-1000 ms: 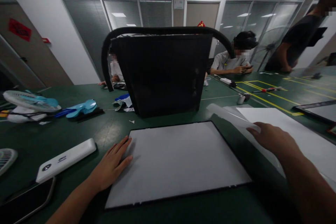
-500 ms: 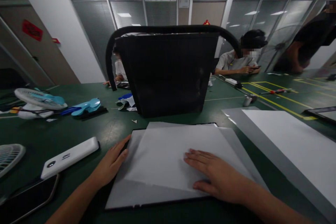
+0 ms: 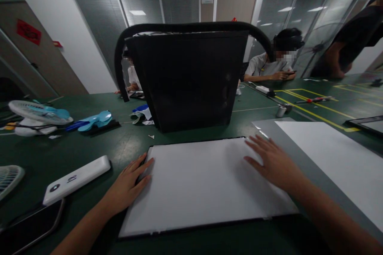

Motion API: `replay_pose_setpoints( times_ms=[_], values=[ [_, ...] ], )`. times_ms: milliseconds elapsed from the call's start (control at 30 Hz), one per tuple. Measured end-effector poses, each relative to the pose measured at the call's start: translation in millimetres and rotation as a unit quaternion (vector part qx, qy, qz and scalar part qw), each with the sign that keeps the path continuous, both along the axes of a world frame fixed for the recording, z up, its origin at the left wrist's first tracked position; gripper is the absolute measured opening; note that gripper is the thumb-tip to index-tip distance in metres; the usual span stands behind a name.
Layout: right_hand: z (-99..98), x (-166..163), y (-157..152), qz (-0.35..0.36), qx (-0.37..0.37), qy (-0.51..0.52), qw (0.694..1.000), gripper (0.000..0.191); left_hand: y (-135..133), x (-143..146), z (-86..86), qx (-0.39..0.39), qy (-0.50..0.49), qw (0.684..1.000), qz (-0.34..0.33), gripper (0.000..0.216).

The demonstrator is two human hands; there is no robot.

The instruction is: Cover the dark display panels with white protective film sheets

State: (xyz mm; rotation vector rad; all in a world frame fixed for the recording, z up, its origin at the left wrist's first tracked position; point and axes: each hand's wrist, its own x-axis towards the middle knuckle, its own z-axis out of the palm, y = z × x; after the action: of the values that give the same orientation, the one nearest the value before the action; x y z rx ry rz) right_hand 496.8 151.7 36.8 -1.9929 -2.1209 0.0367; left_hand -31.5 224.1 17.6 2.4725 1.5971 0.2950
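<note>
A flat black-edged panel (image 3: 143, 232) lies on the green table (image 3: 89, 143) in front of me, covered by a white sheet (image 3: 197, 185) that lines up with its edges. My left hand (image 3: 128, 185) rests flat on the panel's left edge, fingers stretched out. My right hand (image 3: 273, 163) lies flat on the sheet near its far right corner, fingers spread. Neither hand holds anything.
A black bag (image 3: 185, 79) with a curved handle stands just behind the panel. A stack of white sheets on grey backing (image 3: 332, 159) lies to the right. A white device (image 3: 76, 179), a phone (image 3: 30, 227) and small fans (image 3: 38, 113) sit at left. Other people (image 3: 271, 67) sit beyond.
My right hand brought a white sheet from the right stack onto the panel, then slid toward the far right corner as the skewed sheet came square with the panel. My left hand stayed put.
</note>
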Motion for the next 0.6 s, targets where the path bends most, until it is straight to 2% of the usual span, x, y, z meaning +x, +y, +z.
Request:
replay_pose_setpoints(
  times_ms=[100,200,267,367,433,500,600],
  values=[
    [-1.9,72.8,2.9,-0.197,0.029,-0.014,0.98,0.084,0.2,-1.9,-0.3,0.006,-0.005,1.0,0.003,0.062],
    [-5.8,131.2,-2.6,-0.37,0.014,-0.007,0.929,0.1,0.2,-0.8,-0.1,0.013,-0.007,1.0,0.009,0.065],
    [-12.2,155.3,-5.8,-0.451,-0.005,0.012,0.893,0.114,0.0,0.7,-0.2,0.016,-0.006,1.0,0.015,0.067],
    [-25.4,171.7,-5.3,-0.516,-0.037,0.048,0.855,0.133,-0.7,2.5,-0.9,0.016,-0.002,1.0,0.024,0.069],
    [-33.8,173.9,-2.3,-0.532,-0.062,0.068,0.841,0.137,-1.4,3.0,-1.2,0.017,0.0,1.0,0.026,0.071],
    [-39.6,172.5,1.1,-0.534,-0.091,0.082,0.836,0.13,-2.1,2.9,-0.9,0.017,0.001,1.0,0.025,0.074],
    [-42.6,167.9,4.9,-0.524,-0.12,0.084,0.839,0.103,-2.9,2.1,-0.1,0.017,0.002,1.0,0.026,0.074]
  ],
)
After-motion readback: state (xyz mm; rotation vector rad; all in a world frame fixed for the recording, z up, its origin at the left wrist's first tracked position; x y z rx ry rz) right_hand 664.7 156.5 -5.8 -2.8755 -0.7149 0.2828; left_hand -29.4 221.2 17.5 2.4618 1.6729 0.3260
